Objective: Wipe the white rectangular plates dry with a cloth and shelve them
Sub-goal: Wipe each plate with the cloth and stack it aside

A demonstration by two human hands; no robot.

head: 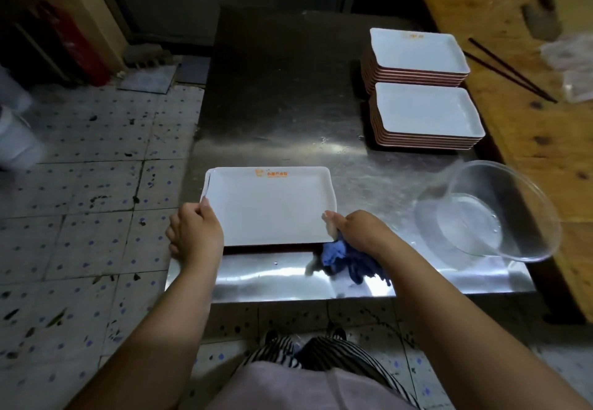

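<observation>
Both forearms reach forward over the steel tabletop (282, 95). Left hand (195, 233) has its grip pinching the white rectangular plate (269, 207) at its near-left corner; right hand (356, 230) pinches the near-right corner, a blue cloth (349, 262) bunched beneath it.

I see one white rectangular plate (271, 206) near me, face up, long side left to right, orange logo on its far rim, shallow raised rim, near edge lifted off the steel surface (282, 95). Blue cloth (348, 260) bunched at its near right corner, hanging onto the surface. Two stacks far right: far stack (417, 53) and near stack (426, 114), white faces up, reddish-brown edges, just beside each other.
</observation>
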